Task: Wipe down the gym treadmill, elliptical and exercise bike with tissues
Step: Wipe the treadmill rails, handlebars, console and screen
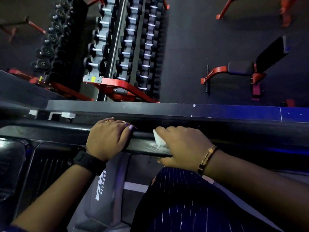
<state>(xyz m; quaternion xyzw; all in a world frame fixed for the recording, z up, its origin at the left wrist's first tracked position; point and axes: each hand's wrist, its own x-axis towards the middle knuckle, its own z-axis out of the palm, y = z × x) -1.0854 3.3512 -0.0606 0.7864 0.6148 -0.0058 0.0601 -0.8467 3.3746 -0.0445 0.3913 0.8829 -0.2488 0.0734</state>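
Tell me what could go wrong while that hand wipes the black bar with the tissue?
1. The tissue is small and mostly hidden under the right hand; it might tear or bunch up on the bar.
2. The bar looks streaky and wet beside the tissue, so the left hand gripping it could slip.
3. The bracelets on the right wrist sit close to the bar and might scratch it.

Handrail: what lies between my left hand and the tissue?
Nothing: in the head view, only a short bare stretch of black handrail separates the left hand from the tissue held by the right hand.
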